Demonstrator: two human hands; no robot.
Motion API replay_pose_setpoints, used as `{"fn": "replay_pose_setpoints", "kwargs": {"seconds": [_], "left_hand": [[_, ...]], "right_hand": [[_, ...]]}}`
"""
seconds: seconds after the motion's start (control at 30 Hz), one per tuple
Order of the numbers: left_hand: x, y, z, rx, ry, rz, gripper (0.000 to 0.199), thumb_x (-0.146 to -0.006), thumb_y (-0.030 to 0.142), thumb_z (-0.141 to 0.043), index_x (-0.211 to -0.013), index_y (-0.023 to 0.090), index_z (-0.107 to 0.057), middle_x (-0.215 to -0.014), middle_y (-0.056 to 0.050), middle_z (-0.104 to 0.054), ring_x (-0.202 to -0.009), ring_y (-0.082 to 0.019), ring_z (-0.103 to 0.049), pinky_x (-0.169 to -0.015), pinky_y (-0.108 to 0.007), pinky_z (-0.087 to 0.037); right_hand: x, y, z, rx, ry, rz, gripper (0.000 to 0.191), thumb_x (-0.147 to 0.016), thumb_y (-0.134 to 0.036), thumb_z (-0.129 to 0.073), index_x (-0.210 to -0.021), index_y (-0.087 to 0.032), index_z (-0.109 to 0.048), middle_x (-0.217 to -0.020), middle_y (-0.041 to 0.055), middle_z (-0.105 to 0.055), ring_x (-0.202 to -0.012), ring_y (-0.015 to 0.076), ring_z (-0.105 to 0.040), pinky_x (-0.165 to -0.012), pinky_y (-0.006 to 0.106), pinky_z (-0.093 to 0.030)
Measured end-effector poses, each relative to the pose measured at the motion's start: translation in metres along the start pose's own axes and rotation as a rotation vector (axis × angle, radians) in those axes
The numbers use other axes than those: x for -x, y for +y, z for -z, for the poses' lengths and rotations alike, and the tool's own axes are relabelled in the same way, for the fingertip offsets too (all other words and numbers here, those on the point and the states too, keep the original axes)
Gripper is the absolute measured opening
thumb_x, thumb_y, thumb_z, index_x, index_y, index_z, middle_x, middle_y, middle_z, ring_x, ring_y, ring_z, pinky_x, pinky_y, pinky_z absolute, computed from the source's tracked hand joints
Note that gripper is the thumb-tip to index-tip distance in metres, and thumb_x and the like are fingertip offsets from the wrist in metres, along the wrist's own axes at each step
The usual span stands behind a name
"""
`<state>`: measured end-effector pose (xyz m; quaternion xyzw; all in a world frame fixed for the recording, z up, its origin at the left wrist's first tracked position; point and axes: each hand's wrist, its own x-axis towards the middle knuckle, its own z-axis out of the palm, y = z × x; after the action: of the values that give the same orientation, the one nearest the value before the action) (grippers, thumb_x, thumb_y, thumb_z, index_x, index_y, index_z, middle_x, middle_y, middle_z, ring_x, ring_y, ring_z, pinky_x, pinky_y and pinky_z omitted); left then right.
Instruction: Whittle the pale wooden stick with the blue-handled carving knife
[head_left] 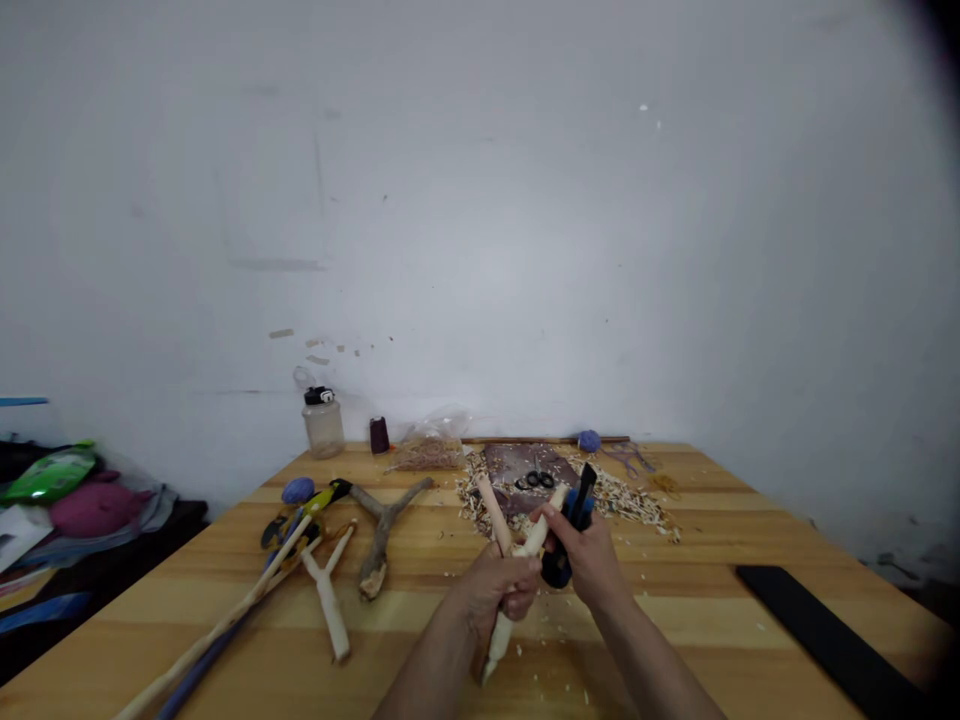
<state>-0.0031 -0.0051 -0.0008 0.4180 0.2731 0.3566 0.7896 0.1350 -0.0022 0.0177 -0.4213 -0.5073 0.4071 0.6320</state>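
Observation:
My left hand [499,590] is wrapped round a peeled, Y-shaped forked stick [536,538], just below where its two prongs part. The pale stick is held tilted above the table, its lower end poking out beneath my fist. My right hand [581,545] grips a black-and-blue hand tool [577,508]; its working edge is hidden, so its exact kind does not show. The right thumb and fingers also touch the stick's right prong. Behind both hands, wood shavings [630,500] lie scattered round a dark sheet [517,465] with black-handled scissors [538,479] on it.
Left on the wooden table [697,620] are another peeled fork [330,605], a bark-covered fork [382,530] and long sticks [225,630]. A bottle [323,430], a thread spool [379,436] and a plastic bag [431,450] stand near the wall. A black strip [825,630] lies right.

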Motion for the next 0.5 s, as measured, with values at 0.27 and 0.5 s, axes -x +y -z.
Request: {"fn": "replay_pose_setpoints", "kwargs": {"seconds": [0.27,0.5], "left_hand": [[0.002,-0.008,0.004,-0.074,-0.159,-0.067,0.022,-0.058,0.023,-0.069,-0.06,0.015,-0.049,-0.038,0.006,-0.043,-0.027,-0.005,-0.036,-0.03,-0.018,-0.027],[-0.01,-0.015,0.011,-0.017,-0.182,0.086,0.088,-0.064,0.082,-0.01,-0.076,0.01,-0.059,-0.038,-0.002,-0.052,-0.026,-0.013,-0.045,-0.028,-0.022,-0.032]], "right_hand": [[-0.003,0.006,0.003,-0.187,-0.03,0.008,0.033,-0.069,-0.046,-0.063,-0.079,-0.015,-0.061,-0.054,-0.0013,-0.053,-0.044,0.0086,-0.04,-0.041,0.021,-0.034],[-0.007,0.003,0.011,-0.429,-0.095,-0.025,0.037,-0.068,-0.038,-0.067,-0.098,-0.02,-0.054,-0.069,-0.0006,-0.06,-0.044,0.0072,-0.043,-0.041,0.019,-0.038]]}}
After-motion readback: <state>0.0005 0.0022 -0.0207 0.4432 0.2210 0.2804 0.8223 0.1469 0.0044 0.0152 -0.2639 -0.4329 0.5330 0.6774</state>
